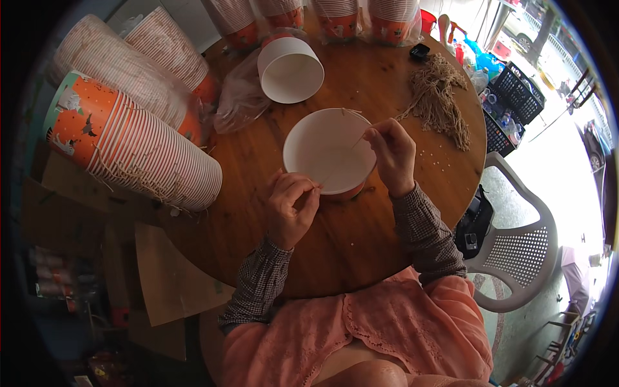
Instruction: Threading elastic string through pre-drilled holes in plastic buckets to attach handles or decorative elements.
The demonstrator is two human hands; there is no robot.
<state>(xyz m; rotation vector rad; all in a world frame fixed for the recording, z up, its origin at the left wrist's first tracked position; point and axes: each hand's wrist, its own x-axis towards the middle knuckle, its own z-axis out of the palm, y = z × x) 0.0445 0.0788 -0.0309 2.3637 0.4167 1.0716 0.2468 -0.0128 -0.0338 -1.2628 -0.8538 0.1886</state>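
Observation:
A white-lined paper bucket (309, 145) with an orange outside stands mouth up on the round wooden table, between my hands. My left hand (290, 205) pinches a thin beige string (356, 142) at the bucket's near rim. At the right rim, my right hand (394, 153) pinches the same string, its fingers closed and raised a little. The string crosses the bucket's mouth between the two hands, and a short piece lies along the far rim. Whether it passes through the bucket's wall I cannot tell.
Another paper bucket (291, 76) lies tilted behind, beside a crumpled plastic bag (242, 97). A long stack of orange buckets (151, 145) with strings on it leans at the left. Wrapped stacks (338, 18) line the back. A bundle of string (438, 97) lies right; a plastic chair (519, 245) stands beyond.

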